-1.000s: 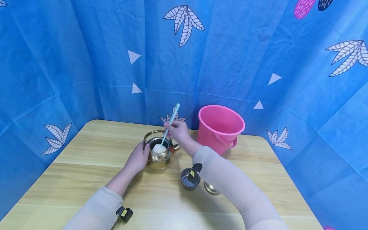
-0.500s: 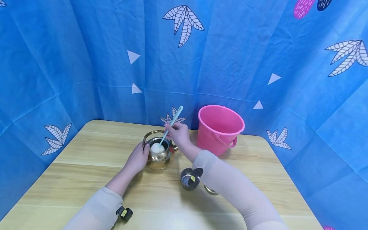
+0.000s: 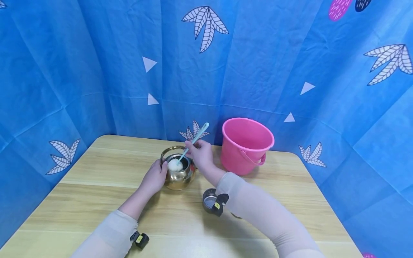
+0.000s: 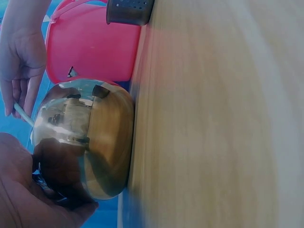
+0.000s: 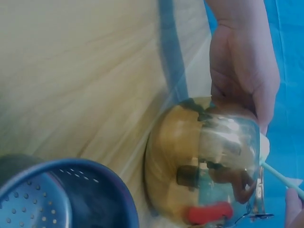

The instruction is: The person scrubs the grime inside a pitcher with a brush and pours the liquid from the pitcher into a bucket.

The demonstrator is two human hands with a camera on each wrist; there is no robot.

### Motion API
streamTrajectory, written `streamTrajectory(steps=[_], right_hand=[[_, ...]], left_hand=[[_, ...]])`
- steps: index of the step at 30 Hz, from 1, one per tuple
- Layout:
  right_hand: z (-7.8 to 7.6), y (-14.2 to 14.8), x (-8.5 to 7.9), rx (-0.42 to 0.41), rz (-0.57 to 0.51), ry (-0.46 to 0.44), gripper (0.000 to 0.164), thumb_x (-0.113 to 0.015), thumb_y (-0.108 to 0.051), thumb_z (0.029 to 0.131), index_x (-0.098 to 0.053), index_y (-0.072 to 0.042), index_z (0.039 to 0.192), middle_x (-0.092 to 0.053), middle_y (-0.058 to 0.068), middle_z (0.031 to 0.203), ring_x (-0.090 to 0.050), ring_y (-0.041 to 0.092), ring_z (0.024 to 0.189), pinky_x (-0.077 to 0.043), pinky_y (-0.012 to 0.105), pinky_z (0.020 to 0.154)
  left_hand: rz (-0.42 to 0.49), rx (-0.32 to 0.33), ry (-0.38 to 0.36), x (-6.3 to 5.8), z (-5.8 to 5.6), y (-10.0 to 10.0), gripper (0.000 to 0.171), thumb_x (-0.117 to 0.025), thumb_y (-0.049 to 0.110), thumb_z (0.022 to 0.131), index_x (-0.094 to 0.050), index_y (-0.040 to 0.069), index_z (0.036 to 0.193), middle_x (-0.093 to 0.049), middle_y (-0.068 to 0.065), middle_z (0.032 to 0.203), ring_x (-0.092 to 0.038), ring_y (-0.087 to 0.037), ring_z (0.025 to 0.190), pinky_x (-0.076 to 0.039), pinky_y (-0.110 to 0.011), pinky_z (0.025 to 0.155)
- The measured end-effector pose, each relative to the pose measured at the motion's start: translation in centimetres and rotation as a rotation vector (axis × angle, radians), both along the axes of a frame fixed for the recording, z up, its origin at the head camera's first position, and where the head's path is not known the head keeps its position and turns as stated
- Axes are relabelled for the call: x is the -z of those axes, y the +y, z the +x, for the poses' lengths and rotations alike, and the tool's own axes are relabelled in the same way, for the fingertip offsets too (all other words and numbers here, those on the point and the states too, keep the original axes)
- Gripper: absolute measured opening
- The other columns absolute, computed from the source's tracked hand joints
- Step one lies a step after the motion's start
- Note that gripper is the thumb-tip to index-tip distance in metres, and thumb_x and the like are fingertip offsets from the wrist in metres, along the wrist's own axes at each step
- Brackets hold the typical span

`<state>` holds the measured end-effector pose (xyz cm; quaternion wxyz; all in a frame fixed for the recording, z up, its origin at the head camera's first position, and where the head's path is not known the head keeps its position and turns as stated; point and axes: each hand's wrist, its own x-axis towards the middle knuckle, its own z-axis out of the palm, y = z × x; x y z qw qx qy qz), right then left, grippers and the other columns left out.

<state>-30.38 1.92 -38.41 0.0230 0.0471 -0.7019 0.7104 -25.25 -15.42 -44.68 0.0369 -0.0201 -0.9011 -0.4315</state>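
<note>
A shiny gold teapot (image 3: 178, 181) stands lidless on the table, its hoop handle (image 3: 174, 147) raised. My left hand (image 3: 156, 178) grips its left side, thumb towards me; the left wrist view shows this hand (image 4: 28, 190) against the rounded body, fingers partly hidden. My right hand (image 3: 202, 154) pinches the pale blue handle (image 3: 201, 130) of a sponge brush from above. The brush's white head (image 3: 175, 165) sits in the pot's mouth, against the left of the opening. In the right wrist view the brush handle (image 5: 280, 175) slants away from the rim.
A pink bucket (image 3: 238, 163) stands behind my right forearm, near the curtain. A perforated metal strainer (image 3: 209, 199) sits nearer me, partly covered by the right wrist camera. A gold lid (image 3: 236, 216) barely shows beside my right sleeve. Blue curtain (image 3: 129, 82) hangs around the wooden table.
The brush handle's top has tipped to the right and down, while its white head has shifted left in the pot's mouth. My left hand and the teapot have stayed put.
</note>
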Motion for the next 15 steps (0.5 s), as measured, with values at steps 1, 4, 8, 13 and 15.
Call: streamTrajectory(steps=[1, 4, 8, 13, 15], right_hand=[[0.08, -0.02, 0.03, 0.002, -0.008, 0.002, 0.021, -0.069, -0.013, 0.095, -0.068, 0.007, 0.102, -0.068, 0.027, 0.101, -0.073, 0.031, 0.087, -0.061, 0.032, 0.076], [0.26, -0.04, 0.14, 0.008, -0.027, 0.011, 0.021, -0.069, -0.012, 0.095, -0.067, 0.008, 0.1, -0.068, 0.029, 0.101, -0.073, 0.036, 0.089, -0.06, 0.034, 0.078], [0.36, 0.01, 0.23, 0.021, -0.028, 0.036, 0.021, -0.069, -0.013, 0.095, -0.068, 0.008, 0.099, -0.068, 0.027, 0.099, -0.073, 0.034, 0.087, -0.06, 0.036, 0.078], [0.5, 0.09, 0.26, 0.026, -0.028, 0.047, 0.021, -0.069, -0.013, 0.095, -0.068, 0.008, 0.101, -0.068, 0.027, 0.101, -0.074, 0.027, 0.083, -0.06, 0.035, 0.078], [0.6, 0.1, 0.24, 0.025, -0.039, 0.04, 0.021, -0.068, -0.012, 0.095, -0.067, 0.008, 0.102, -0.068, 0.026, 0.101, -0.074, 0.027, 0.085, -0.06, 0.033, 0.078]], left_hand=[[-0.001, 0.0, -0.001, 0.01, 0.01, 0.01, 0.056, -0.027, 0.029, 0.11, -0.035, -0.016, 0.143, -0.043, -0.038, 0.141, -0.038, -0.051, 0.136, -0.031, -0.06, 0.113], [-0.001, -0.002, -0.002, 0.06, 0.0, 0.0, 0.055, -0.027, 0.029, 0.11, -0.037, -0.015, 0.14, -0.045, -0.038, 0.139, -0.039, -0.052, 0.135, -0.032, -0.061, 0.112], [0.005, -0.005, 0.0, 0.1, -0.03, -0.03, 0.051, -0.028, 0.03, 0.11, -0.043, -0.013, 0.133, -0.05, -0.036, 0.133, -0.043, -0.052, 0.132, -0.034, -0.061, 0.11], [0.003, -0.006, -0.001, 0.13, -0.06, -0.04, 0.049, -0.028, 0.031, 0.11, -0.045, -0.011, 0.129, -0.051, -0.034, 0.132, -0.043, -0.051, 0.132, -0.034, -0.062, 0.11], [0.002, -0.004, -0.001, 0.13, -0.05, -0.04, 0.051, -0.027, 0.031, 0.11, -0.044, -0.012, 0.132, -0.049, -0.035, 0.135, -0.042, -0.052, 0.133, -0.033, -0.061, 0.111]])
